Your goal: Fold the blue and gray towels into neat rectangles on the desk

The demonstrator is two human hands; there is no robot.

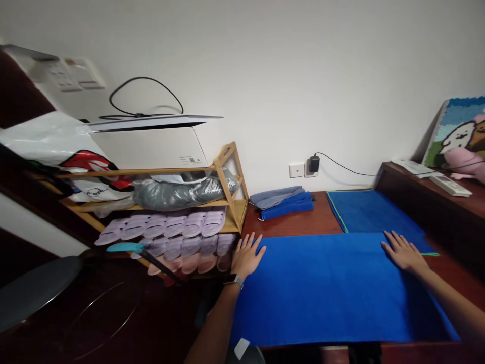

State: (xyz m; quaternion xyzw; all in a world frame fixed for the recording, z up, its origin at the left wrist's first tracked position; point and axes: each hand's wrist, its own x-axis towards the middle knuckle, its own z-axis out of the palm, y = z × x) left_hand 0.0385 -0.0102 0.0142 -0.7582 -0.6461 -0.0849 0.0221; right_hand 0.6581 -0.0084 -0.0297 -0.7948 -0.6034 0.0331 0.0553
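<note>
A bright blue cloth [322, 288] lies spread over the dark red wooden table, its near edge reaching the table's front. On its far left corner rests my left hand [247, 254], flat with the fingers apart; a watch [234, 280] is on that wrist. My right hand [404, 253] presses flat near the far right corner, fingers spread. Just beyond it is another blue cloth [375, 210] with green edging, partly under the first one. Folded grey and blue cloths [286, 202] sit at the back of the table by the wall.
Left of the table stands a wooden rack [232, 187] with rows of slippers [166, 226] and a white box [151, 146] on top. A black charger [314, 163] is plugged into the wall. On the raised right ledge are a remote-like white device [450, 185] and a pink plush toy [464, 161].
</note>
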